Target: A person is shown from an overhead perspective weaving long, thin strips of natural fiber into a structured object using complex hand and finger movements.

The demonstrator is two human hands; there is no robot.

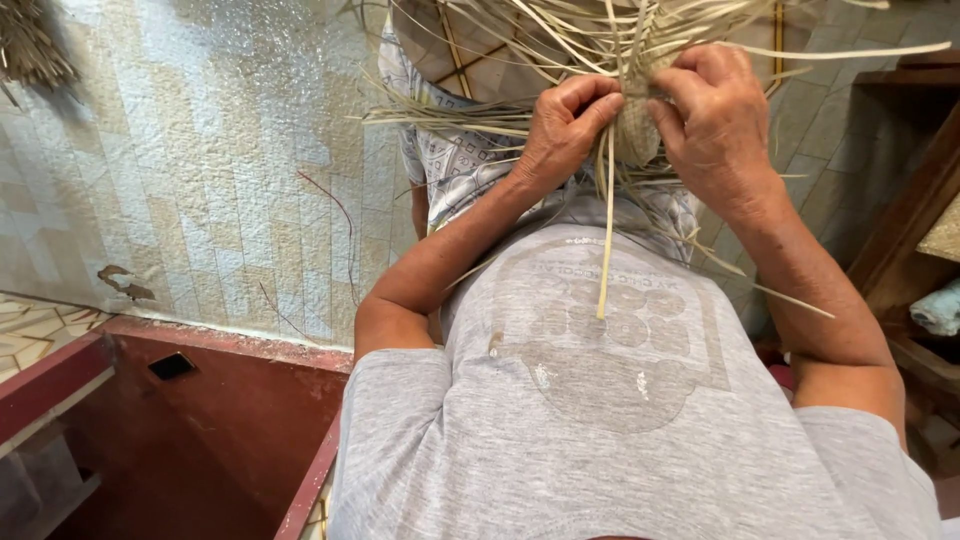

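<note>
Pale straw weaving (632, 130), loose strips splaying outward; left hand (565, 125) and right hand (712, 115) both pinched tight on it

Loose straw strips (560, 60) fan out all around my hands, crowding every side. Open floor (200, 180) lies to my left; wooden furniture (905, 230) hems my right.

No packages, labels, signs or screens in view.
</note>
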